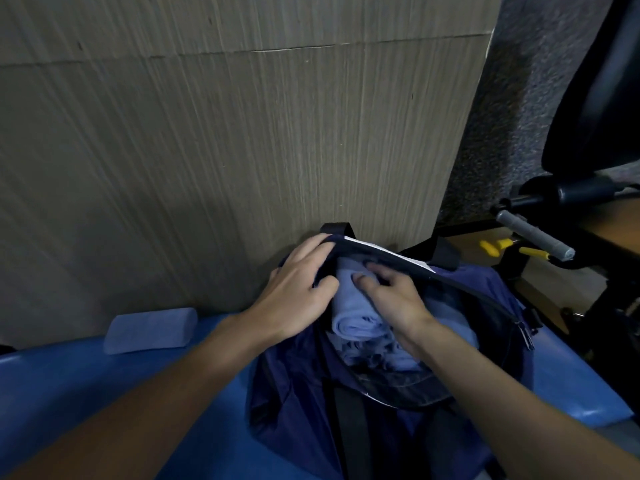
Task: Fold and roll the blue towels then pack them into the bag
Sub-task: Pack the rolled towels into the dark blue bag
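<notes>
Head view: right grip (388,292) clutched the rolled towel (349,306), its length pointing away inside the bag (287,393); left grip (301,282), just left of it, pinched its rim.

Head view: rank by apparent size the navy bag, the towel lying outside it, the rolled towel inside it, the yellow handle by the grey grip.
1. navy bag
2. outside towel and rolled towel: alike, the latter partly hidden
3. yellow handle, though farther away

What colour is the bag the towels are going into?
Dark navy blue, with black straps; the head view shows the bag best.
</notes>
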